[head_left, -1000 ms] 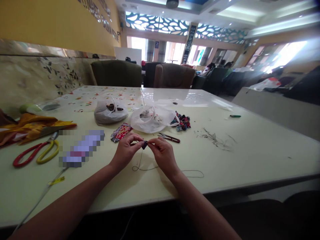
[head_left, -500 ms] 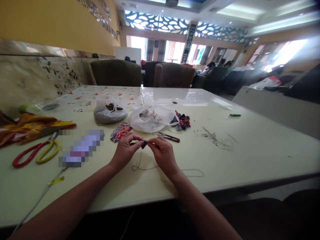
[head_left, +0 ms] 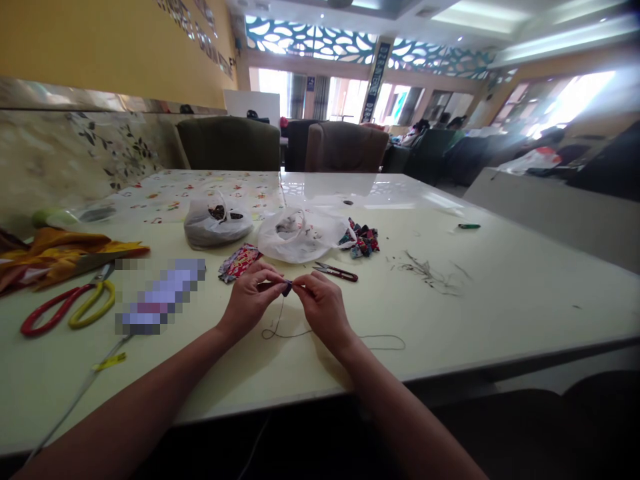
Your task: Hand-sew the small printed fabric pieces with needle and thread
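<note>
Between the fingertips of both hands is a small dark piece of fabric (head_left: 287, 289). My left hand (head_left: 253, 293) pinches its left side, thumb against forefinger. Closed at its upper right edge is my right hand (head_left: 323, 300); whether a needle sits in those fingers is too small to see. A dark thread (head_left: 281, 333) hangs down from the fabric and loops over the table, passing under my right wrist. Just beyond the right hand lie thread snips (head_left: 337, 272). Patterned red fabric pieces (head_left: 241, 262) rest beyond the left hand.
White plastic bags (head_left: 287, 243) and a heap of small coloured fabric pieces (head_left: 365, 239) stand farther back on the table (head_left: 450, 320). Loose thread scraps (head_left: 427, 272) lie to the right. Red-and-yellow-handled scissors (head_left: 93, 303), orange cloth (head_left: 65, 250) and a cable (head_left: 83, 387) are at left.
Both hands keep the same pinch on the small fabric, with barely any finger movement. The whole view has shifted slightly.
</note>
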A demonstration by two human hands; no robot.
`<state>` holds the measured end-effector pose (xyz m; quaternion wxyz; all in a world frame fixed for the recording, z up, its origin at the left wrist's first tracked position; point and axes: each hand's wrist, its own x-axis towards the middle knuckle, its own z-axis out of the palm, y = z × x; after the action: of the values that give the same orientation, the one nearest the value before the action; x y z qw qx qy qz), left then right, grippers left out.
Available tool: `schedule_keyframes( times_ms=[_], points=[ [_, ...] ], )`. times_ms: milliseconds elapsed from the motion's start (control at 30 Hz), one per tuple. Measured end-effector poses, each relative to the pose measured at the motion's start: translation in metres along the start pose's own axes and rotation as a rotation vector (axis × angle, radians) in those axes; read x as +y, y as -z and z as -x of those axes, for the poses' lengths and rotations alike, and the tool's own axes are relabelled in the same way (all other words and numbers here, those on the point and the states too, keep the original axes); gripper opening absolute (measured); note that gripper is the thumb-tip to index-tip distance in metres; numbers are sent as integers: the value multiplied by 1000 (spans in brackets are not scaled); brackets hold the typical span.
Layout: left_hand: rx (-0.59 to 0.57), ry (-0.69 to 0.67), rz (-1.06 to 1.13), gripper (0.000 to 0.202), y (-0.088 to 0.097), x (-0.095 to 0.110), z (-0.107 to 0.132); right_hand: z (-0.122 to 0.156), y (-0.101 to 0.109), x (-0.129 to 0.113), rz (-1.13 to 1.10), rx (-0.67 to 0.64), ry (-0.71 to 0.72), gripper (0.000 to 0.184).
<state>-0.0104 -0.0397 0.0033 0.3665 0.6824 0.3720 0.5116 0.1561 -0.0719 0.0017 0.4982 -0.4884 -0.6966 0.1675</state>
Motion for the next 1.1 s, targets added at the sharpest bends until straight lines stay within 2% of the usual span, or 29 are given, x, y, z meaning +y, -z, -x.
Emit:
schedule_keyframes(
  times_ms=[233,467,833,1100],
  points=[
    [-24,65,9,13,3,-1,-3,-1,1,-1,-69,30,-16,13],
    [-95,156,158,14,4,-1,-3,-4,2,2,-137,35,-27,11],
    [-140,237,322,12,7,2,-6,-7,6,3,-193,-17,-7,11],
    [-260,341,512,16,11,1,-8,-8,7,7,-306,-83,-40,8]
  ],
)
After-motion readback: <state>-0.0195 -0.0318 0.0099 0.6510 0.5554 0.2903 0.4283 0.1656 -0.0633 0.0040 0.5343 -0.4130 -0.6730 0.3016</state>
